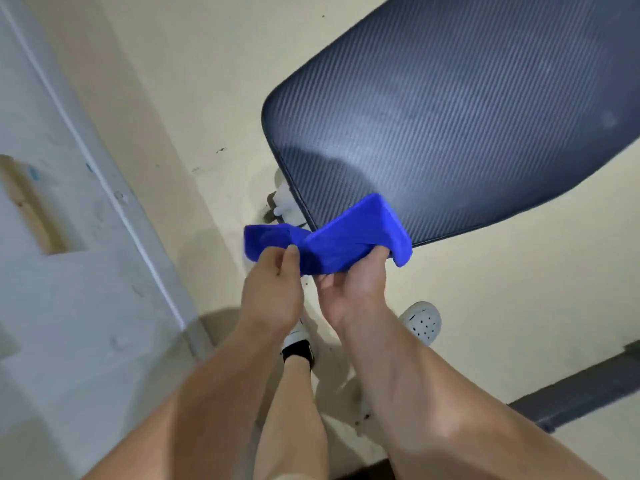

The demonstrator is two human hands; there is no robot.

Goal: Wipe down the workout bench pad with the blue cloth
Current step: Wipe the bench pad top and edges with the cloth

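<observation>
No words, numbers, labels or signs are showing clearly enough to read anywhere in the picture.

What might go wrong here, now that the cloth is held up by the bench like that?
The blue cloth is bunched between the left hand and the right hand, so it may wipe only a narrow strip of the bench pad unless it is spread flatter. It is held at the pad's near corner, so the far part of the pad could get missed. One end of the cloth hangs free past the right hand and might snag on the pad's edge.
</observation>
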